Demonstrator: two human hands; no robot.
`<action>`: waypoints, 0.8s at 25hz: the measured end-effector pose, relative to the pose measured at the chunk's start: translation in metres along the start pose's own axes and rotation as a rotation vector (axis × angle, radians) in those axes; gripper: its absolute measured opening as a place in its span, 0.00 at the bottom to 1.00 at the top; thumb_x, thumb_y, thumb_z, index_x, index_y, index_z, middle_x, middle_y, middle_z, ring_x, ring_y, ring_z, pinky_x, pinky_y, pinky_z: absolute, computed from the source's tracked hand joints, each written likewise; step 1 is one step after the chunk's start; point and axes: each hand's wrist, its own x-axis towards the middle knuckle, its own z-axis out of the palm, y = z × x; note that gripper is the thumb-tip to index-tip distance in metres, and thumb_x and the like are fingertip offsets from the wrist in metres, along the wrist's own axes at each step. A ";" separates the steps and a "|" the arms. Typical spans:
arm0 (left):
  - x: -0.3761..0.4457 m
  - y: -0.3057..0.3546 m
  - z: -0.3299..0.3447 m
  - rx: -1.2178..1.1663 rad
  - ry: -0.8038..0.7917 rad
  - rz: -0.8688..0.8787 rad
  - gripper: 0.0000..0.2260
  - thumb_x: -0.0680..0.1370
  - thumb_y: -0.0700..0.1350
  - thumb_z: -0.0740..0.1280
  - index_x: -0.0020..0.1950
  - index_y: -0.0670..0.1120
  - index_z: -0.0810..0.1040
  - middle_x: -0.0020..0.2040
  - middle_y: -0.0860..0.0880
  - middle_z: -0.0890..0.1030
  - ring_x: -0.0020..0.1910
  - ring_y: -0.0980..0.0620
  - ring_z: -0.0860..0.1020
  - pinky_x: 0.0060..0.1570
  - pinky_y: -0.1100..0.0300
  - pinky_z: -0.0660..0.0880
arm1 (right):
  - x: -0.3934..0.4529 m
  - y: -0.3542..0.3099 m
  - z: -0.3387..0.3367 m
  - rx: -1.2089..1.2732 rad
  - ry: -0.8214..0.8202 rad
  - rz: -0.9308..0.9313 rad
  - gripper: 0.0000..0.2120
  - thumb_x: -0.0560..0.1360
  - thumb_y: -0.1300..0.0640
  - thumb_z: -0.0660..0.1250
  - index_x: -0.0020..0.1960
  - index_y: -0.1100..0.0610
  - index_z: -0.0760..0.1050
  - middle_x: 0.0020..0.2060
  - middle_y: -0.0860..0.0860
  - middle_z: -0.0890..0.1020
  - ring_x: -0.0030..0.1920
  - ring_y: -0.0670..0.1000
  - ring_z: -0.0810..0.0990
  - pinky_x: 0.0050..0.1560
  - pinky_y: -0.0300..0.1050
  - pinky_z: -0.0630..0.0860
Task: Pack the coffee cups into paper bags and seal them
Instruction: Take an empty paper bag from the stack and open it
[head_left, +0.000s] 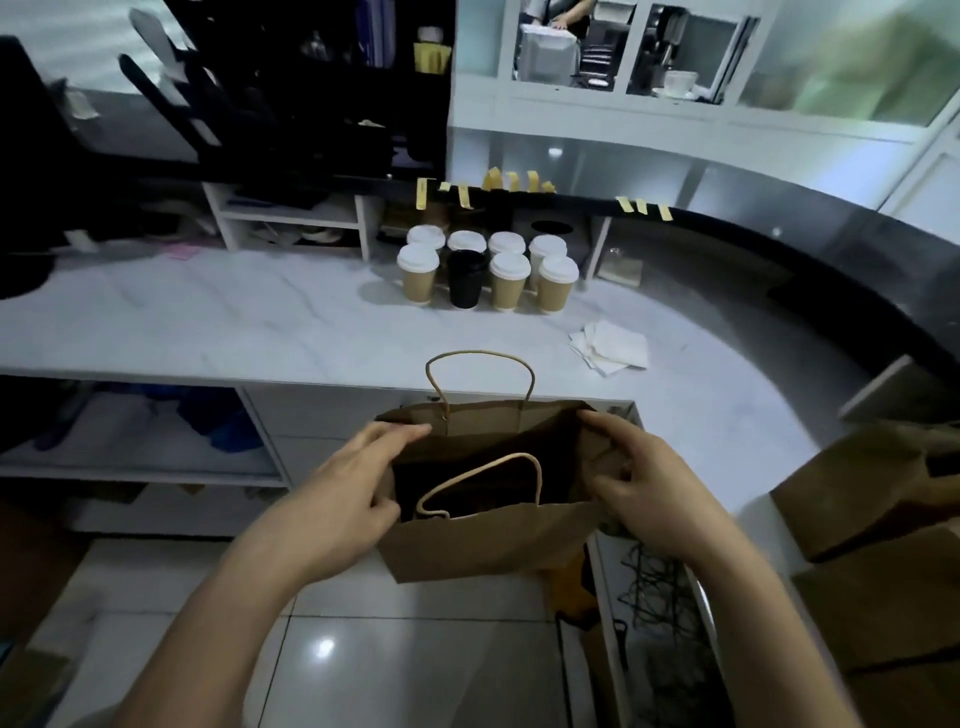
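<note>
A white marble counter (208, 312) carries clustered lidded coffee cups (488, 273) (one black) and napkins (610, 347).

Both hands (348, 478) (644, 483) extended forward, fingers curled, gripping.

Both hands (358, 488) (649, 483) grip open paper bag (483, 540); cups (488, 270) on counter (208, 322).

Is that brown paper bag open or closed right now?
Open. The left hand and right hand pull the paper bag mouth apart, showing its dark inside.
</note>
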 end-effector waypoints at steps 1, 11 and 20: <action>0.001 -0.008 -0.007 -0.009 0.006 -0.017 0.35 0.79 0.37 0.64 0.78 0.65 0.58 0.73 0.63 0.60 0.49 0.63 0.75 0.45 0.67 0.73 | 0.010 -0.009 0.006 -0.002 -0.015 -0.011 0.34 0.75 0.62 0.65 0.76 0.37 0.66 0.44 0.42 0.82 0.33 0.39 0.79 0.31 0.32 0.72; 0.032 -0.069 -0.045 -0.072 0.108 -0.146 0.35 0.79 0.37 0.66 0.78 0.65 0.59 0.71 0.65 0.61 0.45 0.65 0.76 0.43 0.64 0.75 | 0.119 -0.063 0.043 -0.060 -0.159 -0.096 0.33 0.78 0.61 0.65 0.77 0.38 0.63 0.70 0.45 0.74 0.44 0.41 0.80 0.38 0.34 0.73; 0.111 -0.096 -0.086 -0.048 0.228 -0.264 0.31 0.79 0.38 0.67 0.76 0.64 0.63 0.69 0.66 0.63 0.51 0.60 0.77 0.53 0.57 0.77 | 0.250 -0.082 0.063 0.006 -0.226 -0.204 0.31 0.78 0.61 0.64 0.76 0.37 0.65 0.63 0.43 0.76 0.44 0.43 0.81 0.39 0.33 0.74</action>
